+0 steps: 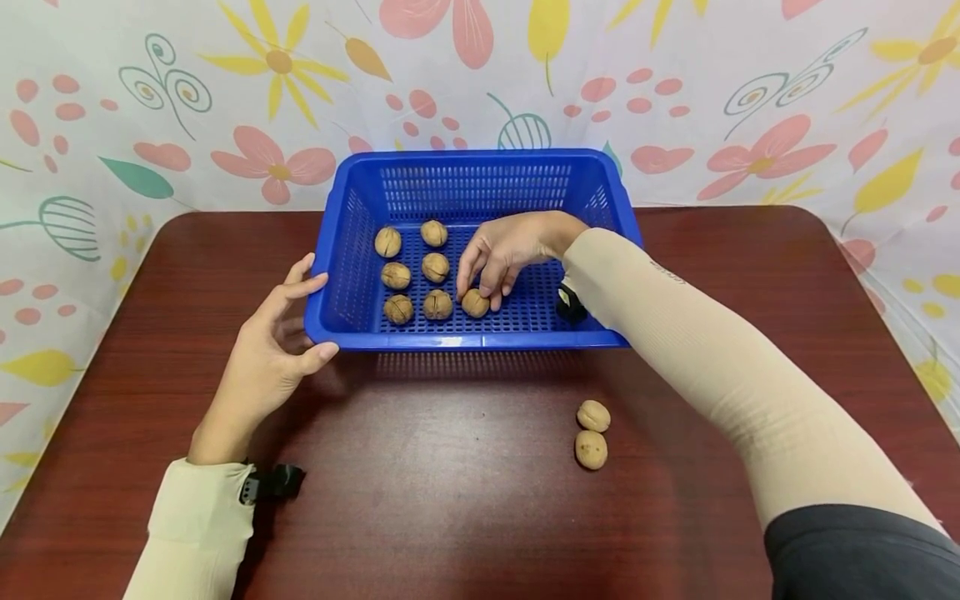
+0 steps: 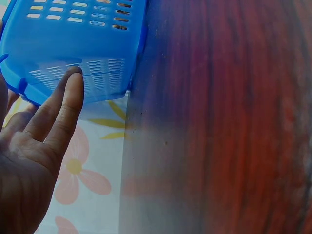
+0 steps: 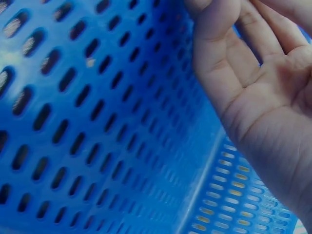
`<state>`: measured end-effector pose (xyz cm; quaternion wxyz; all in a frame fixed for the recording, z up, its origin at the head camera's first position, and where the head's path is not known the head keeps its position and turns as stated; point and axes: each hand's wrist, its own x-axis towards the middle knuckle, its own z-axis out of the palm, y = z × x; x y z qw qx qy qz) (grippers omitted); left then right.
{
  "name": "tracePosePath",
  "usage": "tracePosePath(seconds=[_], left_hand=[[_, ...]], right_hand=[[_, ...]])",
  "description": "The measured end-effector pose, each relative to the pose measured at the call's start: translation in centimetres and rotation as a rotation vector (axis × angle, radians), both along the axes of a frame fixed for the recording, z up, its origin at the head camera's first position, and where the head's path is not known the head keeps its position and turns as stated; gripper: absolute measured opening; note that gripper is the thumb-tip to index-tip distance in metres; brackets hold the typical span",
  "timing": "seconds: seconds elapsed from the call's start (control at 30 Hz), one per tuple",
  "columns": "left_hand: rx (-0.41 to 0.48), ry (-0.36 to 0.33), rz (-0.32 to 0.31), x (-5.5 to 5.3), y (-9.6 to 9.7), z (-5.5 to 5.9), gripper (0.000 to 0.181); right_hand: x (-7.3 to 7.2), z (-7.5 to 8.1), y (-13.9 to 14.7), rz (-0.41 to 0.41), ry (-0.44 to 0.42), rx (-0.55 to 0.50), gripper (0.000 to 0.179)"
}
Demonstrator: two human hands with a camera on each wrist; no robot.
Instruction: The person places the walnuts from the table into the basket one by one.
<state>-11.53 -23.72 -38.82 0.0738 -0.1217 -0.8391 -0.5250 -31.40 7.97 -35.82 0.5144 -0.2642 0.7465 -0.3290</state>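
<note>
My right hand (image 1: 510,250) reaches into a blue plastic basket (image 1: 480,341) and pinches a walnut (image 1: 476,304) low over the slotted floor. In the right wrist view the hand (image 3: 273,97) hangs beside the slotted wall, with the walnut hidden. Left of that nut, several walnuts (image 1: 435,267) lie in two columns on the basket floor. My left hand (image 1: 262,350) rests at the basket's left end, thumb by the near corner and a fingertip on the rim. Its fingers reach out nearly straight along the outside of the basket in the left wrist view.
Two more walnuts (image 1: 592,433) lie on the dark red wooden table (image 1: 450,500), in front of the basket to the right. A flower-patterned cloth (image 1: 480,75) hangs behind the table and down its sides.
</note>
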Motion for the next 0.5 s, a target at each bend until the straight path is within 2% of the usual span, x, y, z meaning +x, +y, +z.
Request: tracePosePath(seconds=[0.13, 0.23, 0.5], left_hand=[[0.009, 0.004, -0.002, 0.0, -0.1, -0.1, 0.072], [0.021, 0.007, -0.003, 0.0, -0.1, -0.2, 0.072], [0.034, 0.010, -0.010, -0.3, -0.1, -0.3, 0.073]], right_hand=[[0.0, 0.6, 0.1, -0.007, 0.038, -0.009, 0.030], [0.1, 1.4, 0.3, -0.042, 0.097, -0.028, 0.030], [1.7, 5.4, 2.6, -0.140, 0.263, -0.074, 0.029]])
